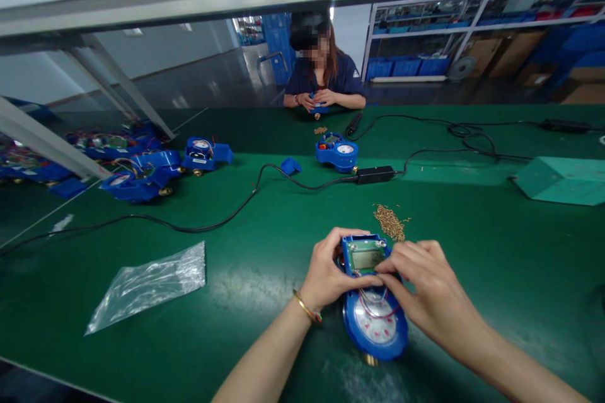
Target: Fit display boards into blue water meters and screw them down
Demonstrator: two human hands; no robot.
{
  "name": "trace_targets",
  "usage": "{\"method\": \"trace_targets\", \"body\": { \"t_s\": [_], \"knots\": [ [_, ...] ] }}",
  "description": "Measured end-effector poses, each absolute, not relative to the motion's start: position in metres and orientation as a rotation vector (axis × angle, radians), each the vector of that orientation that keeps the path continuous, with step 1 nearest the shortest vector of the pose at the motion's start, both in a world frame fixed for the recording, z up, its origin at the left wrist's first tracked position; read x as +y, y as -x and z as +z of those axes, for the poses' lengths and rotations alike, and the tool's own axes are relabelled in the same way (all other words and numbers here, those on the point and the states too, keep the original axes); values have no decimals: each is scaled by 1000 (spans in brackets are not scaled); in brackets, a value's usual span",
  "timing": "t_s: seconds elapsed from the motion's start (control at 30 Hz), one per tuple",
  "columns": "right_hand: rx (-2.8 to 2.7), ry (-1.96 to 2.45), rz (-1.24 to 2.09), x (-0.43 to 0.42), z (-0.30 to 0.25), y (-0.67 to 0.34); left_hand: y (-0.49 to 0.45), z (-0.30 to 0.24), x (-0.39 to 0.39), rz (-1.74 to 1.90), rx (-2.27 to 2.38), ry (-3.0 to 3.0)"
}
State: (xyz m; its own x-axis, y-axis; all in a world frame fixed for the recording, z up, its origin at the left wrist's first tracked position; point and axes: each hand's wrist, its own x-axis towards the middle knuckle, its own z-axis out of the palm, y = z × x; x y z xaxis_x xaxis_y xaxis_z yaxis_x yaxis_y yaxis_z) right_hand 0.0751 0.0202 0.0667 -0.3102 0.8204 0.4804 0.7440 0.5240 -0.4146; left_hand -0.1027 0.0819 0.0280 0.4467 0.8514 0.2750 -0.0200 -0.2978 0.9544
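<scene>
A blue water meter (pixel 375 327) with a round dial, thin wires and a brass fitting lies in front of me. At its far end is a green circuit board with a grey display (pixel 366 259). My left hand (pixel 326 274) is wrapped round the left side of the meter, its thumb lying across just below the display. My right hand (pixel 423 274) is over the board's right edge, thumb and forefinger pinched together near the display's lower corner. Whatever sits between those fingertips is too small to make out. Small brass screws (pixel 390 222) lie in a pile just beyond the meter.
A clear plastic bag (pixel 151 286) lies to the left. Black cable (pixel 217 227) crosses the green table (pixel 265 340). More blue meters (pixel 336 152) stand farther off and at left. A green box (pixel 562 181) is at right. Opposite, a co-worker (pixel 350 79) handles a blue part.
</scene>
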Motion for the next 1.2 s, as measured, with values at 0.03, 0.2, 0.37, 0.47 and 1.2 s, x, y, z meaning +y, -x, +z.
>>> {"method": "trace_targets", "body": {
  "t_s": [0.03,0.2,0.37,0.47,1.2],
  "knots": [
    [-2110,1274,162,20,67,-75,103,28,82,1036,733,-1647],
    [-2102,1294,130,18,67,-73,106,32,85,987,739,-1709],
    [-2120,1317,151,14,70,-72,111,35,93,884,682,-1906],
    [-2128,1314,144,14,74,-73,110,36,97,866,693,-1996],
    [-2152,1333,169,15,72,-80,109,48,94,773,744,-2047]
  ]
}}
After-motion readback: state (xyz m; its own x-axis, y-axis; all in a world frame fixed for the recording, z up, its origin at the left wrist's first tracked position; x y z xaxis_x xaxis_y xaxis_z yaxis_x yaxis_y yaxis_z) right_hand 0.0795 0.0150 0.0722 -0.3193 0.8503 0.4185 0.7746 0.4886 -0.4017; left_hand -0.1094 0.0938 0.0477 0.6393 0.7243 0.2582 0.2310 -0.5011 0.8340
